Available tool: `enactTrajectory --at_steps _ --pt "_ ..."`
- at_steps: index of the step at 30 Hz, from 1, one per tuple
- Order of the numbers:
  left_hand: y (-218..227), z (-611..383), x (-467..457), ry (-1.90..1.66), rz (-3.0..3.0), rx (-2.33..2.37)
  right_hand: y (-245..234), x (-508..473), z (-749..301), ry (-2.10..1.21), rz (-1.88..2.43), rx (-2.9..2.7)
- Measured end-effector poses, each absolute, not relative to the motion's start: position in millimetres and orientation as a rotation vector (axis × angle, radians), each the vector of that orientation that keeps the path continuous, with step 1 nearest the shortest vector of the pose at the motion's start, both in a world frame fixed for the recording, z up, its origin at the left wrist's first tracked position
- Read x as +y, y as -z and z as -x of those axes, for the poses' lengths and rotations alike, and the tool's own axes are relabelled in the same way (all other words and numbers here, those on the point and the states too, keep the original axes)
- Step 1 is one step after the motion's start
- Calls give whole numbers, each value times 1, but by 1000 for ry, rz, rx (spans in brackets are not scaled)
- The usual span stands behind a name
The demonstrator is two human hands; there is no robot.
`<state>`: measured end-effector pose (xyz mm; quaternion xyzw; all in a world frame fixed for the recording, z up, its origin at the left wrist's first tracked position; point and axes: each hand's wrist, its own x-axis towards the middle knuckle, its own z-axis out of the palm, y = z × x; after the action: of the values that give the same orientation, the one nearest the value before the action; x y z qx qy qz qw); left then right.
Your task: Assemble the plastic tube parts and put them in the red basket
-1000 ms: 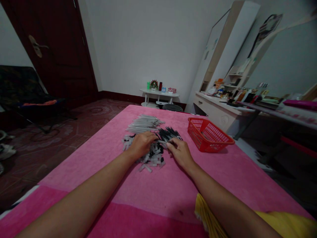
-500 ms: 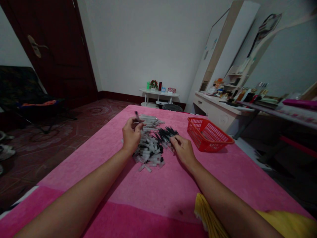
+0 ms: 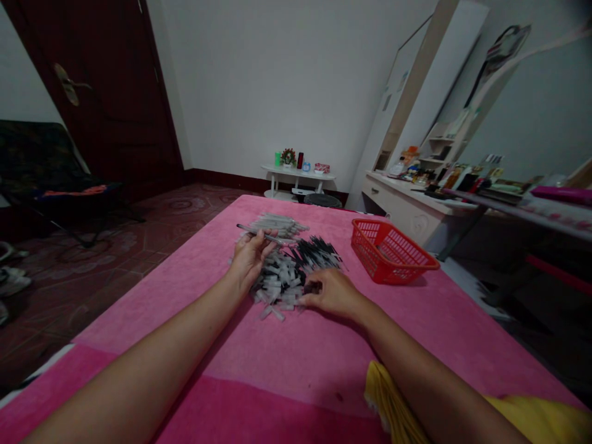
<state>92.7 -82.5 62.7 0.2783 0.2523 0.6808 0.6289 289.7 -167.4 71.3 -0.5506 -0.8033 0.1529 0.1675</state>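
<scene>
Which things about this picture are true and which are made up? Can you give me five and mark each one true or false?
1. The left hand holds a thin pen. True.
2. The red basket stands to the right of the pile of caps. True.
3. The right hand is inside the basket. False: it is at the right side of the pile of caps.
4. The cloth under the caps is green. False: the cloth is pink.
5. The low white table by the wall has a green thing on it. True.
</scene>
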Motion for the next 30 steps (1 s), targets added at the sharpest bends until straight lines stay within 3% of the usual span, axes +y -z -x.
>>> enactTrajectory --at_steps 10,17,22,30 --pt "-63 -94 -87 -1507 -644 583 -81 -174 -290 -554 1304 -2399" --pt "-63 -96 -88 -1458 -703 532 -116 -180 -303 -887 1235 -2318" --pt "-67 -103 -94 -1415 -738 524 -109 -165 -295 -579 1287 -1734" --pt "-69 -111 -103 -1323 -821 506 -92 -161 -294 -242 1336 -1806"
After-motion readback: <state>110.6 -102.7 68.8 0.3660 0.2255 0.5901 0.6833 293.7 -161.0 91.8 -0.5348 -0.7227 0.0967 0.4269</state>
